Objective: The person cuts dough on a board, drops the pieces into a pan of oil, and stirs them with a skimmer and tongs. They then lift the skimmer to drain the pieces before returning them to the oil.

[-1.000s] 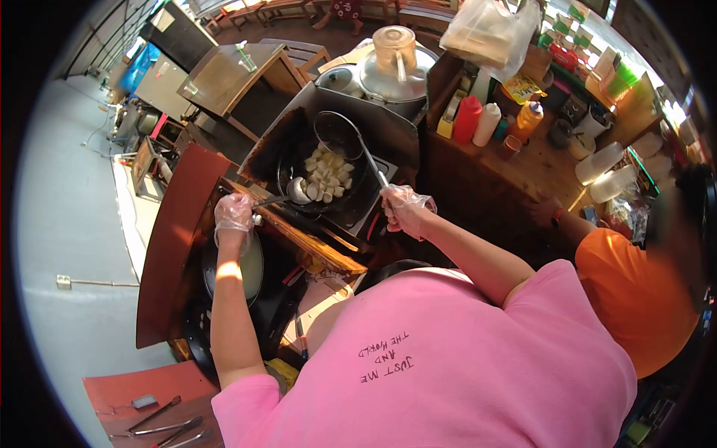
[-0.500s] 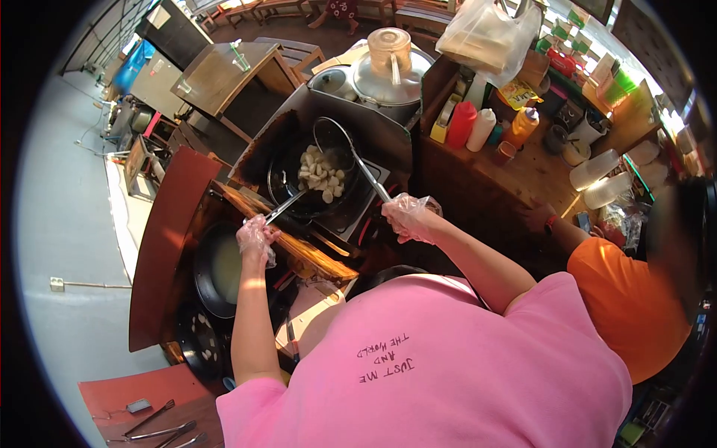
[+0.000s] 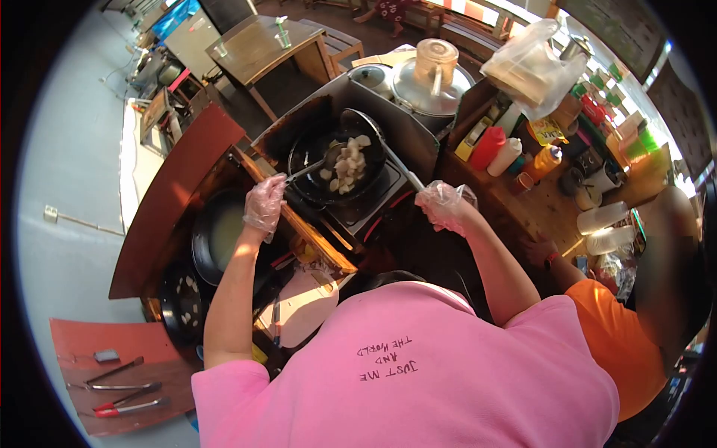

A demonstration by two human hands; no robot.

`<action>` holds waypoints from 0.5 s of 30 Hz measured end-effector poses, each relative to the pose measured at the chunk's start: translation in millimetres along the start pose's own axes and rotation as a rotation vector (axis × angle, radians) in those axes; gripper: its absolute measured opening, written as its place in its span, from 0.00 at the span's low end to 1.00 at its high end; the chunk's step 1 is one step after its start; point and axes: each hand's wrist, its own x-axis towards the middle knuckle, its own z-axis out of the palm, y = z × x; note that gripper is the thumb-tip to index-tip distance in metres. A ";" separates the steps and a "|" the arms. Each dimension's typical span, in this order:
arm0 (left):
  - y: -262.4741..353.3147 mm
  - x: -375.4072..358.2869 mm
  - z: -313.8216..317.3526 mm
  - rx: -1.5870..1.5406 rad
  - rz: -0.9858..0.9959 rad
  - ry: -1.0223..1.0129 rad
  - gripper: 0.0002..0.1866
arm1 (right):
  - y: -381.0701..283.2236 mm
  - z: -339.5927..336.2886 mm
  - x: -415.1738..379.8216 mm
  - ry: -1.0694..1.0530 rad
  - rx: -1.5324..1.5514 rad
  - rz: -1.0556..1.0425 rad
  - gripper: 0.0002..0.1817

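Note:
My left hand (image 3: 265,205), in a clear plastic glove, is closed around the handle of a metal ladle (image 3: 305,171). The ladle's head lies among pale, chunky food pieces (image 3: 346,170) in a dark wok (image 3: 308,190). My right hand (image 3: 446,205), gloved the same way, grips the long handle of a round-headed strainer (image 3: 396,160). Its rim is tilted over the wok's far right side, and its mesh is hard to make out against the dark pan. Beneath the wok is a gas stove (image 3: 366,210).
Metal panels (image 3: 388,123) shield the stove's far side, with a large lidded pot (image 3: 426,89) behind. Left are a pan of pale liquid (image 3: 224,243) and another dark pan (image 3: 179,313). Sauce bottles (image 3: 489,145) stand right. A person in an orange shirt (image 3: 616,340) is close on my right.
The whole view has shifted with my head. The ladle's head has moved further in among the food pieces, which have shifted in the wok. Both hands keep their hold.

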 end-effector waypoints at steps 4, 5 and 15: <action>46.8 -4.8 -16.4 0.298 0.408 -0.132 0.10 | -21.3 3.8 -1.8 0.061 -0.214 -0.022 0.08; 53.5 -6.5 -19.1 0.382 0.466 -0.239 0.10 | -21.7 3.2 -0.4 0.055 -0.223 -0.023 0.08; 98.5 -12.4 5.9 0.857 0.625 -0.628 0.10 | -18.0 6.5 5.8 0.008 -0.005 -0.064 0.09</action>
